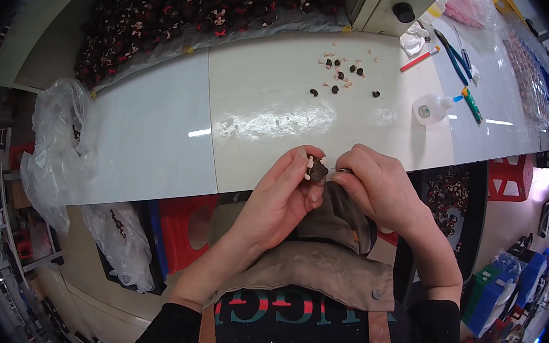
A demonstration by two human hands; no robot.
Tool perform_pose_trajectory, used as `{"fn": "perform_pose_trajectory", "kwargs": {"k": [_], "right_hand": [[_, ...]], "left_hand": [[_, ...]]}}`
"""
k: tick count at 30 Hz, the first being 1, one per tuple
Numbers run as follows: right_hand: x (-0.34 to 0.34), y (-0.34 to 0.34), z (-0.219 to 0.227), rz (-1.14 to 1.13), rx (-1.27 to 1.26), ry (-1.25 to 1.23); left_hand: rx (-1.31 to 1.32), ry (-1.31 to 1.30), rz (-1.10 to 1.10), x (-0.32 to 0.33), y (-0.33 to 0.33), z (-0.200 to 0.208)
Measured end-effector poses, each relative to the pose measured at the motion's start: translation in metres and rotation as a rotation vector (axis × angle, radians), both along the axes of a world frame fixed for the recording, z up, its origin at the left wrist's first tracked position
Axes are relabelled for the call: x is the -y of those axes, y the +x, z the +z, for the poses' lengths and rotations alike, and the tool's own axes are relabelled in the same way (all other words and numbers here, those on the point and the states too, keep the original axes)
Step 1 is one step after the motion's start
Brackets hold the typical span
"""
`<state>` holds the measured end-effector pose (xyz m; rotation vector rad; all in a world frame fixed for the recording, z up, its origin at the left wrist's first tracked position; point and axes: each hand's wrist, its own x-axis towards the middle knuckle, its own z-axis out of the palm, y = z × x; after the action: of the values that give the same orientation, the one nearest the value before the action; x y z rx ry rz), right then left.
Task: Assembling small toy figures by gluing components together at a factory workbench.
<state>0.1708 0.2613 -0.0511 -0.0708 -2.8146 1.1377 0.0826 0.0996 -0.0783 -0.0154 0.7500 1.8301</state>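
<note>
My left hand (280, 197) is closed around a small dark brown figurine (317, 170) with cream-coloured parts, held just above the table's front edge. Thumb and fingertips pinch it from both sides. My right hand (381, 181), close beside it, grips a thin metal tool (342, 170) whose fine tip points at the figurine. Most of the tool is hidden in my fingers, so its exact kind does not show. Farther back on the white table (267, 99) lie several small dark round pieces (335, 89) among tiny cream bits (347, 84).
Many finished-looking dark figurines (220, 15) cover a sheet at the back. To the right are a white squeeze bottle (428, 110), a green-and-yellow tube (472, 106), a red pen-like stick (419, 59) and blue-handled pliers (452, 56). Clear plastic bags (61, 152) hang at the left.
</note>
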Motion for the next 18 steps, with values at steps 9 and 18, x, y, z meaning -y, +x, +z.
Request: {"fn": "perform_pose_trajectory", "kwargs": {"k": [9, 18], "right_hand": [[0.0005, -0.0044, 0.0008, 0.037, -0.01, 0.045], [0.0032, -0.0057, -0.0001, 0.022, -0.051, 0.11]], "left_hand": [[0.001, -0.009, -0.036, 0.0006, -0.0013, 0.0008], [0.004, -0.01, -0.039, 0.0015, -0.0012, 0.0003]]}}
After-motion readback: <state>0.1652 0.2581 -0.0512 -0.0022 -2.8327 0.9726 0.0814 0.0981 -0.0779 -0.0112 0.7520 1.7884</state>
